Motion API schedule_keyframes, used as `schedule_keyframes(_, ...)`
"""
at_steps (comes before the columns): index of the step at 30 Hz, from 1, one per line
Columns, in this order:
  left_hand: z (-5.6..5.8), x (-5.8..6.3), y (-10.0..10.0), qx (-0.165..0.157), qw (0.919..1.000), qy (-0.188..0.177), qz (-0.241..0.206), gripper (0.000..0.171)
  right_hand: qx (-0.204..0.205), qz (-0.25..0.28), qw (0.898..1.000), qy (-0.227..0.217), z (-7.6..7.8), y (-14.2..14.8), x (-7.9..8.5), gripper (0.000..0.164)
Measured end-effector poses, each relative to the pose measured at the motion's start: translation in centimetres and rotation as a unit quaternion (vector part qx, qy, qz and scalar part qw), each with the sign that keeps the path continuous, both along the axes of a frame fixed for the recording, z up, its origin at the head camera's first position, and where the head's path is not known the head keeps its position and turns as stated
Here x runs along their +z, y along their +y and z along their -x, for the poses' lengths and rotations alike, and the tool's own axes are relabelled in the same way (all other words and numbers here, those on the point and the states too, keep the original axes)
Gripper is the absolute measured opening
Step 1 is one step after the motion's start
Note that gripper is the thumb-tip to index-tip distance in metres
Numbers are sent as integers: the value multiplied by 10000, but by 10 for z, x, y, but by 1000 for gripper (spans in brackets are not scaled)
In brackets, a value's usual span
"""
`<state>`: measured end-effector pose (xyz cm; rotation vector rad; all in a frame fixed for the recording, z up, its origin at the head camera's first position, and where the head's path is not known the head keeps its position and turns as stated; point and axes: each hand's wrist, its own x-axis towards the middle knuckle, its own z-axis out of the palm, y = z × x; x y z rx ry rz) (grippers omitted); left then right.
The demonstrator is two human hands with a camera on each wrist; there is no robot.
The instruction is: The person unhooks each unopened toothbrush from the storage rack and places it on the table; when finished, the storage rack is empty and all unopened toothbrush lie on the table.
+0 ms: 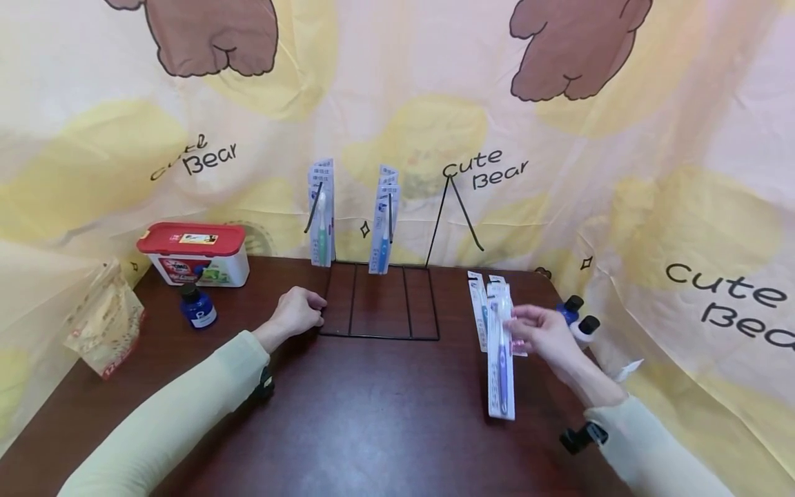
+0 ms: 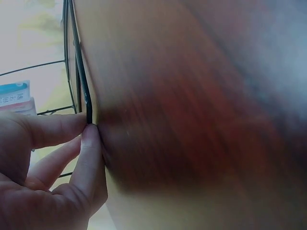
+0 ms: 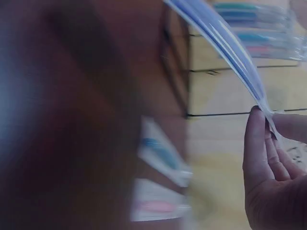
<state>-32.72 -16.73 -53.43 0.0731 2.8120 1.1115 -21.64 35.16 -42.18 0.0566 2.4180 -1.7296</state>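
My left hand (image 1: 297, 310) pinches the near left corner of a black wire display rack (image 1: 379, 337) between thumb and fingers. In the right wrist view, my right hand (image 3: 273, 177) pinches one end of a packaged purple toothbrush (image 1: 502, 366), raised above the table and slanting. Behind it on the table lie a packaged teal toothbrush (image 1: 477, 304) and a packaged pink toothbrush (image 3: 156, 203), partly covered in the head view. Packs with a green toothbrush (image 1: 321, 228) in front hang from the rack's left hook; packs with a blue toothbrush (image 1: 381, 241) in front hang from the middle one.
The rack's right hook (image 1: 466, 214) juts forward. At the left are a red-lidded tub (image 1: 195, 252), a blue bottle (image 1: 199, 307) and a patterned bag (image 1: 107, 321). Beyond my right hand stand a blue bottle (image 1: 568, 309) and a white bottle (image 1: 585, 330). A printed curtain (image 1: 397, 110) closes off the back.
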Motion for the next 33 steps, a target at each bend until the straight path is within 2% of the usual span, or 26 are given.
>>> schedule_keyframes(3,6,-10,-3,-15,10000,-6,15,33,143,-10,9986,-502,-17,1,-19,45)
schedule_keyframes(7,16,-21,-8,-20,10000,-22,24,32,406,52,9949,-917,-31,-8,-38,42)
schedule_keyframes(11,25,-30,-14,-56,10000,-59,10,32,634,38,9918,-1108,-37,-23,-50,43)
schedule_keyframes(16,26,-32,-13,-128,9999,-30,9,33,603,-412,9907,-1147,-35,-33,-58,40)
schedule_keyframes(21,21,-25,-10,-98,9999,-52,18,33,381,-1082,9892,-917,-34,-38,-61,30)
schedule_keyframes(27,10,-14,-6,24,9999,89,60,32,600,-1942,9785,-360,-35,-42,-58,19)
schedule_keyframes(30,7,-11,-4,12,10000,90,23,33,708,-2574,9636,98,-34,-46,-52,12)
schedule_keyframes(33,8,-13,-4,23,9999,151,49,32,737,-3210,9394,953,-27,-56,-41,9)
